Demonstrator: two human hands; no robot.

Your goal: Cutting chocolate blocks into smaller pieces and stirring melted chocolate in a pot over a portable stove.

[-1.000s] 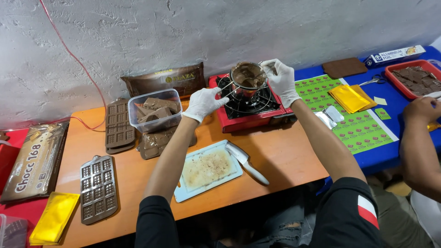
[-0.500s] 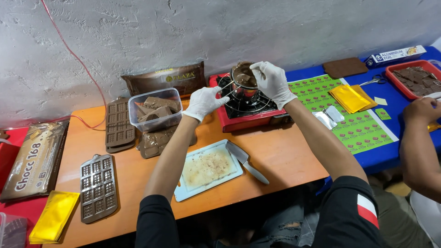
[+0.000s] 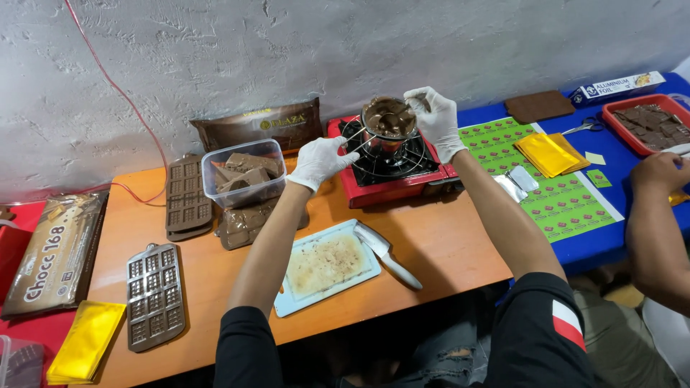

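A spoon handle point(image 3: 411, 105) is pinched by the gloved right hand point(image 3: 436, 118); the pot's wire handle point(image 3: 352, 138) is gripped by the gloved left hand point(image 3: 319, 161). One small metal pot point(image 3: 388, 118), glossy brown chocolate inside, is sat on one red stove point(image 3: 392, 169). Two chocolate moulds point(image 3: 155, 294) are seen nearby.

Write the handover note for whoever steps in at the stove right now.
Left hand, gloved: grip on the handle of the small metal pot, steadying it.
Right hand, gloved: at the pot's rim, seemingly holding a utensil in the melted chocolate; utensil hard to make out.
Pot sits on the red portable stove.
Done: chocolate in the pot looks melted; cutting board and knife are used.
Left: chunks remain in the clear tub; moulds unfilled.
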